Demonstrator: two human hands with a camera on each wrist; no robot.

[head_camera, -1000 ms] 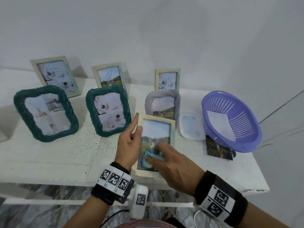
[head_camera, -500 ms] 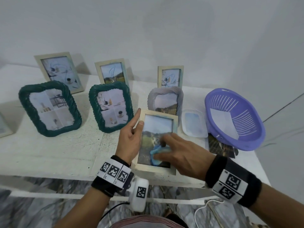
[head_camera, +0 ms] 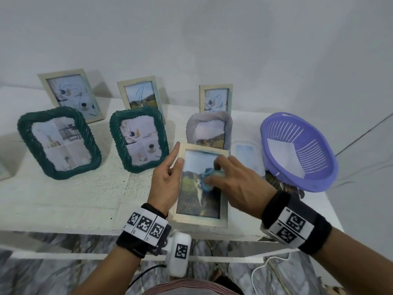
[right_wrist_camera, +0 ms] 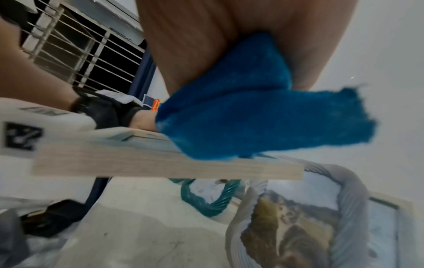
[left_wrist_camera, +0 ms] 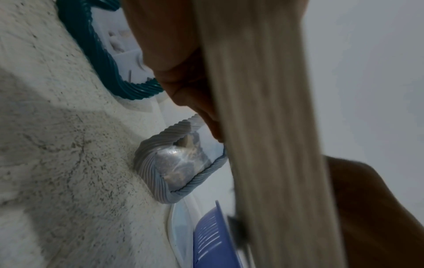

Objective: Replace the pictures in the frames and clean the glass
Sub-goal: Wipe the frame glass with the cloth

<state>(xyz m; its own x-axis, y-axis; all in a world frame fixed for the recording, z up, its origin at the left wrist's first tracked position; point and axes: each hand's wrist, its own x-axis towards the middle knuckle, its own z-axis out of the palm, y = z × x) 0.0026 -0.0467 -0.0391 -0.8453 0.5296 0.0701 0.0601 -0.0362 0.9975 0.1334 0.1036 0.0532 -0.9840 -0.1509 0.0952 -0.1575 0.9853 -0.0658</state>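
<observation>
The left hand (head_camera: 165,184) grips the left edge of a pale wooden frame (head_camera: 202,220) held tilted at the table's (head_camera: 63,199) front edge, while the right hand (head_camera: 236,184) pinches a blue cloth (head_camera: 207,182) against its glass. Cleaning looks under way; frames behind bear scribble marks, so several likely remain.

Home room, white table (head_camera: 63,201), barred window (right_wrist_camera: 75,54)

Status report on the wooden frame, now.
Left hand grips wooden frame by its left edge. Right hand presses blue cloth on the glass. Grey ribbed frame stands just behind; nothing in the way.
</observation>
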